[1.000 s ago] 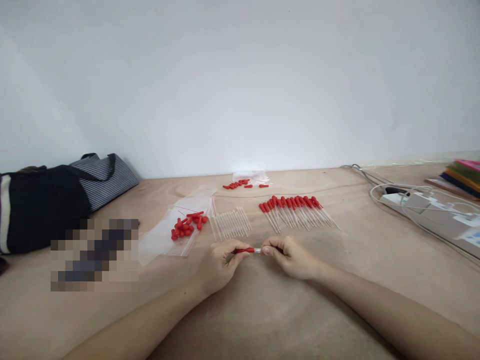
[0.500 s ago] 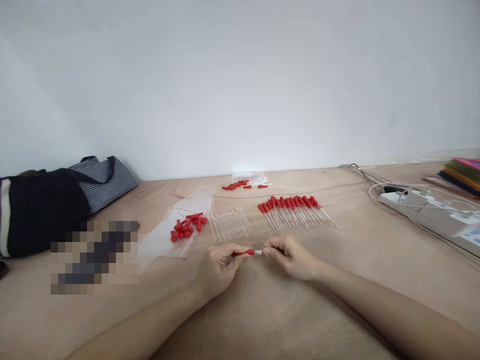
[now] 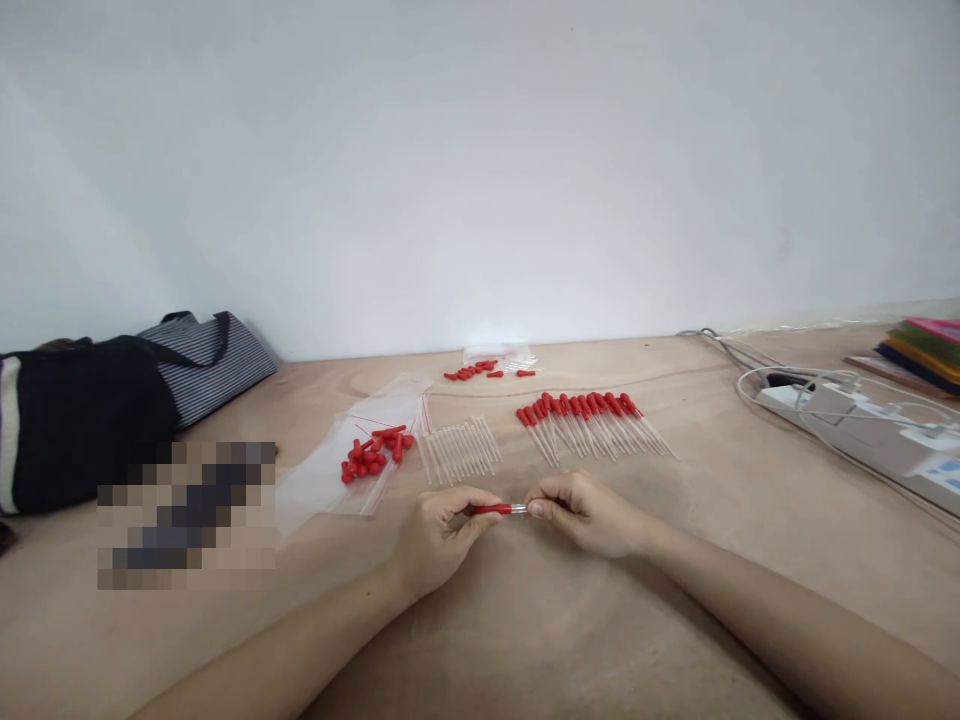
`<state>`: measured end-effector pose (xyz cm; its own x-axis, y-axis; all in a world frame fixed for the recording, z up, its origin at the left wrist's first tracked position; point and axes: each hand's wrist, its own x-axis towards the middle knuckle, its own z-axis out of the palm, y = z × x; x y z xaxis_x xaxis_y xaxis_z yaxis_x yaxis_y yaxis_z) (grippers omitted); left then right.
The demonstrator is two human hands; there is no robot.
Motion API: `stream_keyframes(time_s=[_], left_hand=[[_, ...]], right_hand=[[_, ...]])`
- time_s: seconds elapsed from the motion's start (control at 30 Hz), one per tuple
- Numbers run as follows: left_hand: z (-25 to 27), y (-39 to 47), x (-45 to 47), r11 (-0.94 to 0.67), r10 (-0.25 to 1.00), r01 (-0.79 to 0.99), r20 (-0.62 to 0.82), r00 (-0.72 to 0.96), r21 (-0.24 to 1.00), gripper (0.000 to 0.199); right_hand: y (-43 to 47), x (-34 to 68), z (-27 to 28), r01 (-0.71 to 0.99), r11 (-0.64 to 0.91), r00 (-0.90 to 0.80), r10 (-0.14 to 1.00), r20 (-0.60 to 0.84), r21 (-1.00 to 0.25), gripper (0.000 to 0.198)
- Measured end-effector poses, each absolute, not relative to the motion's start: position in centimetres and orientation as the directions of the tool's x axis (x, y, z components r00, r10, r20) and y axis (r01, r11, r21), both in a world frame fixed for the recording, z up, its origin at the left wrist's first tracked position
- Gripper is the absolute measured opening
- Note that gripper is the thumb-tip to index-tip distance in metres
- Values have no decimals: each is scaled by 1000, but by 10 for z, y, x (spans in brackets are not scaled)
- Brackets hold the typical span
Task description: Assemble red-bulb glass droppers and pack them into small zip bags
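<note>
My left hand [image 3: 450, 530] pinches a red rubber dropper bulb [image 3: 493, 509] between thumb and fingers. From the right, my right hand [image 3: 581, 512] grips a clear dropper tube [image 3: 518, 509], its end meeting the bulb's open end. Most of the tube is hidden in the right hand. Beyond the left hand, loose clear tubes [image 3: 461, 450] lie in a row. Past the right hand is a row of droppers with red bulbs fitted [image 3: 577, 405]. To the left, a pile of red bulbs [image 3: 371, 460] rests on clear plastic bags [image 3: 322, 475].
At the back, more red bulbs [image 3: 469, 371] lie by a small plastic bag [image 3: 499, 353]. A power strip [image 3: 847, 425] with white cables sits at right, near a colourful stack [image 3: 926, 350]. Black bag [image 3: 90, 430] and striped bag [image 3: 210, 360] stand at left, behind a blurred-out patch.
Both hands keep the same pinch and have barely moved. The bulb and the tube between them have shifted very slightly to the right.
</note>
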<state>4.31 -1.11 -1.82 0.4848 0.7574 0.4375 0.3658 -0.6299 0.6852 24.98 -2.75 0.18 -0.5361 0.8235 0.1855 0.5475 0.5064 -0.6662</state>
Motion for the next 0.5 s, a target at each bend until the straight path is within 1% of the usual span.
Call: stream_keyframes(time_s=[0.07, 0.1, 0.13, 0.17, 0.2, 0.23, 0.3, 0.4, 0.5], left_hand=[[-11, -12, 43, -660, 731, 400, 420, 538, 636, 12], [-7, -12, 42, -679, 715, 418, 415, 562, 604, 17], [-3, -11, 40, -695, 705, 439, 418, 573, 570, 26], [0, -9, 37, -704, 703, 467, 429, 567, 535, 36], [3, -6, 33, -703, 710, 503, 448, 544, 503, 43], [4, -2, 28, -689, 724, 547, 473, 502, 475, 46], [5, 9, 16, -631, 759, 644, 514, 400, 432, 41], [5, 27, -2, -553, 780, 742, 549, 300, 380, 32], [5, 40, -16, -513, 780, 797, 562, 276, 320, 23]], right_hand=[[-29, 251, 5, 561, 616, -595, 765, 247, -553, 17], [-29, 252, 6, 570, 642, -604, 751, 268, -514, 16], [-27, 253, 6, 586, 638, -588, 759, 279, -499, 15], [-24, 255, 6, 614, 604, -544, 791, 282, -509, 15], [-20, 257, 5, 648, 544, -474, 836, 277, -533, 16], [-13, 260, 3, 685, 467, -384, 884, 267, -560, 17], [4, 266, 0, 755, 293, -183, 953, 241, -586, 17], [31, 274, -2, 836, 53, 66, 979, 195, -547, 15], [50, 276, -4, 864, -45, 158, 970, 186, -501, 17]])
